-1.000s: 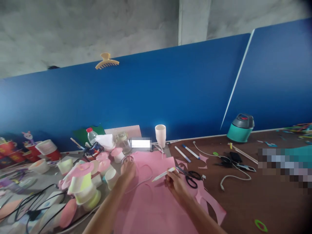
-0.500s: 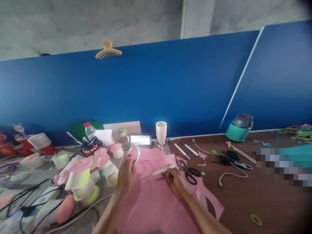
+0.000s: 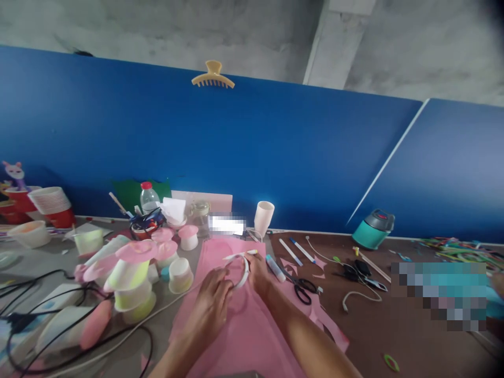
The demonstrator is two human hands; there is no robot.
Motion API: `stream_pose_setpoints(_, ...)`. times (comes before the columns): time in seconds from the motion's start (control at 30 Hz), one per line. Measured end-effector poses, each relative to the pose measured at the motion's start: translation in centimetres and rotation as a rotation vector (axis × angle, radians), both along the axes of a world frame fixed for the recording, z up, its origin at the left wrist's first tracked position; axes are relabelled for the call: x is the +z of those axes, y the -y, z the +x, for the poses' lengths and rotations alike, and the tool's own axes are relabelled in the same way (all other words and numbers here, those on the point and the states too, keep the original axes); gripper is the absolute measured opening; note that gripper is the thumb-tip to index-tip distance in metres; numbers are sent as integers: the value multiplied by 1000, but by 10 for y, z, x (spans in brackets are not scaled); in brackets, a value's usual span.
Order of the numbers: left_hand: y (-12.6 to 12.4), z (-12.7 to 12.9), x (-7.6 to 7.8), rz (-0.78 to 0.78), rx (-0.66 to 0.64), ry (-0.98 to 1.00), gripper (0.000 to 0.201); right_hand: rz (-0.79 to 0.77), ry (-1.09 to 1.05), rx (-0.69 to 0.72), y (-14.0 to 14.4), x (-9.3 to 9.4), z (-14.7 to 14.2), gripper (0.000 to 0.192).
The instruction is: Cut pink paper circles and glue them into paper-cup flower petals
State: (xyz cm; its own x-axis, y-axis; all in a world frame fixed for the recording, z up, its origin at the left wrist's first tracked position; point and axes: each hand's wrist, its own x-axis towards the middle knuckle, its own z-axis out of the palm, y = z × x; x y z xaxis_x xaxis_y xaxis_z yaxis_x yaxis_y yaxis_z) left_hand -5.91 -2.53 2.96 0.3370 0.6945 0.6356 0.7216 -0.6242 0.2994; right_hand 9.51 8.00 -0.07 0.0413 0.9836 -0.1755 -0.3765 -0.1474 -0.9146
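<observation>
"Over the paper (image 3: 240,341), the left hand (image 3: 214,296) and right hand (image 3: 258,268) have drawn together since the last frame, and the ring (image 3: 247,273) has shifted toward about five o'clock."

"How does the right grip look from your station?"

"On my feed it's clamped on the pen (image 3: 239,255), which crosses the ring's twelve o'clock side, free end pointing to nine."

"And the left grip?"

"Its fingers meet the ring between seven and eight o'clock; I can't tell from here whether they pinch it or only press."

"So where's the ring?"

"Between both hands, over the paper. I can't tell if it lies flat."

"What surrounds it on the table (image 3: 354,341)?"

"With the ring as my clock's centre: cup (image 3: 263,218) at one, two markers (image 3: 290,252) toward two, tube (image 3: 275,269) at three, near the right hand, scissors (image 3: 303,290) near four, and a white tub (image 3: 181,275) at nine. Well apart, between two and three, I see a teal pot (image 3: 370,233)."
</observation>
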Motion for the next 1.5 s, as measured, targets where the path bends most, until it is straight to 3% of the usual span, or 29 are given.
stream_pose_setpoints(0.1,9,-2,2,5,-25,-44,21,20,8,42,-11,5,-5,33)
stream_pose_setpoints(0.23,8,-5,3,10,-82,-105,23,83,2,15,-9,9,16,29)
stream_pose_setpoints(0.4,-14,-4,1,68,-81,-65,24,224,70,-124,23,11,57,43)
stream_pose_setpoints(0.5,-29,-2,0,60,-40,-25,22,330,183,-154,52,13,68,37)
stream_pose_setpoints(0.67,-46,-9,-2,67,74,36,21,531,477,24,89,10,63,14)
stream_pose_setpoints(0.73,-49,-12,-5,71,102,33,20,747,900,162,95,6,56,30)
stream_pose_setpoints(0.8,-50,-13,-10,85,113,27,20,846,1136,231,97,2,50,41)
stream_pose_setpoints(1.07,-42,-8,-31,33,6,-77,28,813,1196,336,114,11,64,43)
stream_pose_setpoints(1.13,-39,-8,-28,14,-54,-109,27,770,1121,271,115,14,72,36)
stream_pose_setpoints(1.33,-27,-5,-10,-36,-243,-193,28,561,824,-123,91,8,74,20)
stream_pose_setpoints(1.43,-27,-6,-12,-100,-293,-210,27,602,905,-155,85,0,65,26)
stream_pose_setpoints(1.5,-33,-11,-22,-145,-220,-140,33,688,1017,-106,86,-5,61,35)
